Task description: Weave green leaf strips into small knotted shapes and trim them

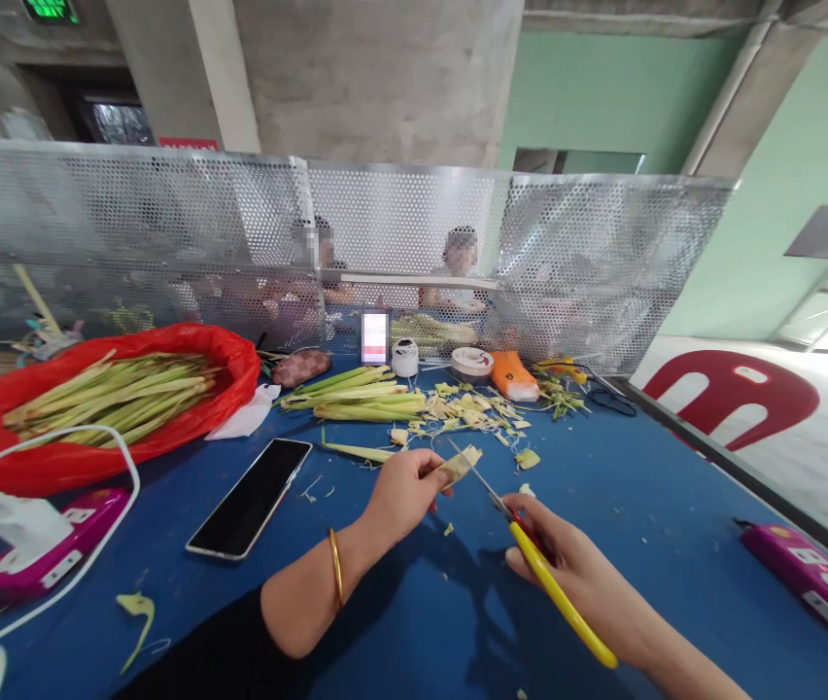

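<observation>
A: Head view. Leaf piece?
B: Pinched by fingers of left hand, over worktop. Left nearer; long axis runs up-right from fingers.
A: Right hand?
B: Fingers grasping scissors; blades angle up-left, across piece's axis. Contact unclear.

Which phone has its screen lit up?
The upright phone at the back, by the mesh panel; the near phone lies flat, its screen black.
</observation>
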`<state>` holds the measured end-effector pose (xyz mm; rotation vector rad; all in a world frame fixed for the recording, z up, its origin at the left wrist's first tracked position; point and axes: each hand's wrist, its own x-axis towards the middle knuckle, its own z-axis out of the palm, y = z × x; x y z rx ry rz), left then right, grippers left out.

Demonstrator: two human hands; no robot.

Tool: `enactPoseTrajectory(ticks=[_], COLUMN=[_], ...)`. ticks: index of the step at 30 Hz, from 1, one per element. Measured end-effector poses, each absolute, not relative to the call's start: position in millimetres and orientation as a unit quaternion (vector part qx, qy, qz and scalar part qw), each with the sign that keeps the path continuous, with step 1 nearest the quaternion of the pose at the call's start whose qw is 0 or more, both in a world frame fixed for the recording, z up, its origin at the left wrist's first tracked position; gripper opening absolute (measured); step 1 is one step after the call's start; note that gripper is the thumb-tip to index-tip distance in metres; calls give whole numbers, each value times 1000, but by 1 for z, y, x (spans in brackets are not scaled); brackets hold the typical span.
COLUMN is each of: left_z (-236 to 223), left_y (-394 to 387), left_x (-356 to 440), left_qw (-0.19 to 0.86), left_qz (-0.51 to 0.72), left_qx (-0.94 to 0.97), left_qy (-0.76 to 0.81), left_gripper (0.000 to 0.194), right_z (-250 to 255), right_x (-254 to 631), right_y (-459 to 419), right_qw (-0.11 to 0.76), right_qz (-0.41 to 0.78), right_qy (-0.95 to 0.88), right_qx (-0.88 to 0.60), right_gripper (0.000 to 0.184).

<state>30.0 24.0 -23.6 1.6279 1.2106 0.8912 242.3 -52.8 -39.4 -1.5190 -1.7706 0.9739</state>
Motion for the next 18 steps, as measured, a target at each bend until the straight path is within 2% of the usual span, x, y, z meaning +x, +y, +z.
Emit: enactPoseTrajectory(ticks=[10,18], left_z=[-22,-25], left_y=[25,25], left_x=[31,32], left_qw=[483,478], left_qz=[363,372], left_qx=[621,630], left_qy=[498,486], left_gripper=[26,24], right_z=[-37,-33], right_x=[240,237], right_y=[-56,-56], right_qw=[279,275], right_qz=[341,325], right_qy=[-672,-663], right_qx=[-596,-615], right_gripper=[55,47])
